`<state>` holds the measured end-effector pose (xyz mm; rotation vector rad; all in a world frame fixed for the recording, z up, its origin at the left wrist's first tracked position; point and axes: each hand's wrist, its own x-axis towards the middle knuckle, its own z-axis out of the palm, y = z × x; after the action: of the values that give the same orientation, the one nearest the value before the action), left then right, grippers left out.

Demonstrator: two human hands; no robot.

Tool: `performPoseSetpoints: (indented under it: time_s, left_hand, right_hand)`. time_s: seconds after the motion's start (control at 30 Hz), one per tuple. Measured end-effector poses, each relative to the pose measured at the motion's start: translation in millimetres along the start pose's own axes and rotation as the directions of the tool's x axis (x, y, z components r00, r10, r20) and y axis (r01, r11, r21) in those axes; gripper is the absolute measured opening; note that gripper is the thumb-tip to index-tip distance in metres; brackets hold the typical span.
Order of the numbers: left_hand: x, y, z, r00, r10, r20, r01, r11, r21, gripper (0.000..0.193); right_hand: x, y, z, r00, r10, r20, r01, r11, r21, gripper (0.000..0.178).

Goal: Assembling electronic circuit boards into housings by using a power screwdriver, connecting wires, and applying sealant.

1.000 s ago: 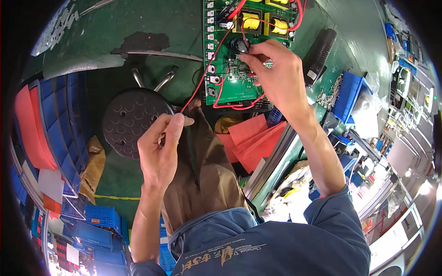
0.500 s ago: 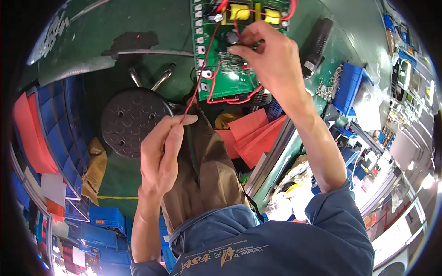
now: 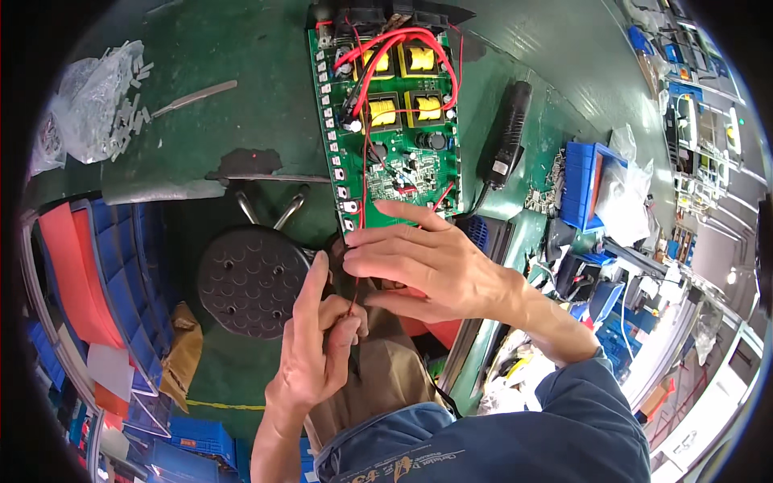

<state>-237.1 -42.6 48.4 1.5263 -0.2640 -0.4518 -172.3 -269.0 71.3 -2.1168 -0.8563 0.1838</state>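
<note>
A green circuit board lies at the front edge of the bench, carrying yellow-wound transformers and a row of white-and-metal parts along its left side. Thick red wires loop over its far end. A thin red wire runs down the left part of the board toward me. My left hand pinches this wire below the near edge, forefinger raised. Just above it, my right hand reaches across the wire with fingers stretched out, partly covering the board's near edge. Whether its fingertips touch the wire is unclear.
Right of the board lies a black handheld tool with a cord. Beyond it are small loose parts and a blue bin. Tweezers and a plastic bag lie left. A black round stool stands below.
My right hand has left the components and come down to the near edge, its fingers straightening. My left hand still pinches the red wire, now lower. The view has shifted, showing more bench.
</note>
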Motion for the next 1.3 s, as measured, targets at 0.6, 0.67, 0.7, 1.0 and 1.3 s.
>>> performPoseSetpoints:
  time_s: [0.6, 0.67, 0.7, 1.0, 1.3]
  left_hand:
    - [21.9, -0.4, 14.1, 0.926, -0.290, -0.242, 0.239, 0.946, -0.221, 0.016]
    - [25.0, -1.4, 14.7, 0.939, -0.295, -0.180, 0.246, 0.936, -0.251, 0.019]
    - [27.3, -1.1, 13.8, 0.943, -0.285, -0.173, 0.237, 0.938, -0.253, 0.019]
    - [34.4, -1.6, 10.8, 0.886, -0.451, -0.108, 0.380, 0.840, -0.388, 0.016]
    - [39.0, -18.9, 20.2, 0.878, -0.460, -0.134, 0.352, 0.810, -0.470, 0.019]
  right_hand:
    - [-3.4, 9.4, 4.4, 0.988, 0.014, -0.151, -0.026, 0.997, -0.074, 0.028]
    - [-5.7, 8.9, 0.4, 0.989, 0.021, -0.147, -0.035, 0.995, -0.095, 0.029]
    - [-6.1, 9.6, -2.2, 0.989, 0.005, -0.147, -0.022, 0.993, -0.114, 0.030]
    - [-17.1, 14.1, 4.5, 0.986, -0.023, -0.167, 0.007, 0.995, -0.097, 0.031]
    - [-11.9, 16.2, 5.6, 0.953, 0.266, -0.143, -0.241, 0.955, 0.171, 0.016]
